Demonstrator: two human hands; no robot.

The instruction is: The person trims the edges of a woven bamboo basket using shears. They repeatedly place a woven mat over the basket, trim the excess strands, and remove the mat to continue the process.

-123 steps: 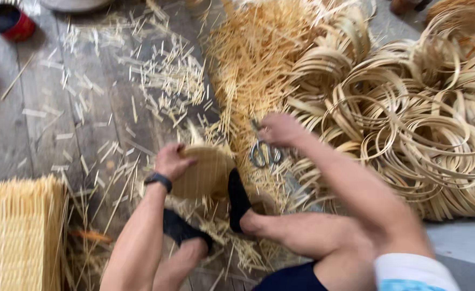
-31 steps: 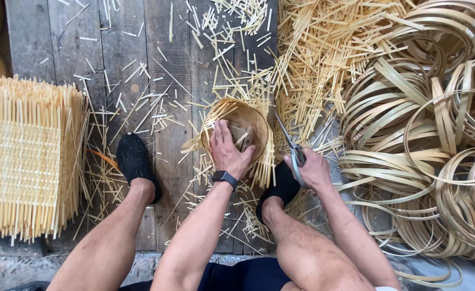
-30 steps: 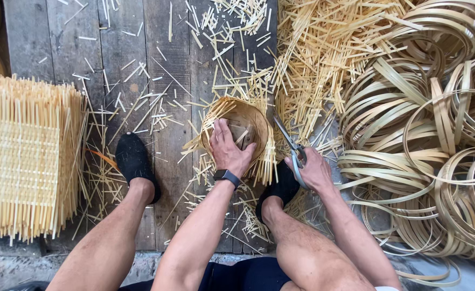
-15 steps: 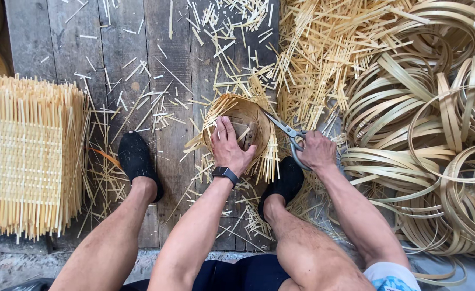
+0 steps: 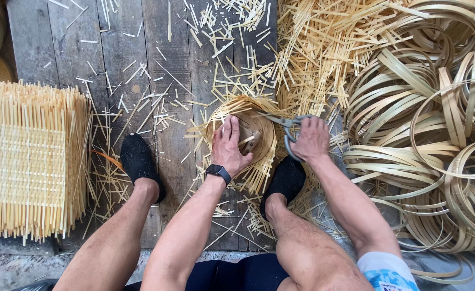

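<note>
Head view: left hand (image 5: 230,146) presses the woven basket (image 5: 246,134) on the floorboards between the feet; right hand (image 5: 310,139) grips scissors (image 5: 283,123). Blades near fingers — a slip could nick them.

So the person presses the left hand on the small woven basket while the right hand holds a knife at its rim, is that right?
Not quite: in the head view the right hand holds scissors, not a knife. The left hand does press on the small woven basket, with the blades at its rim.
</note>
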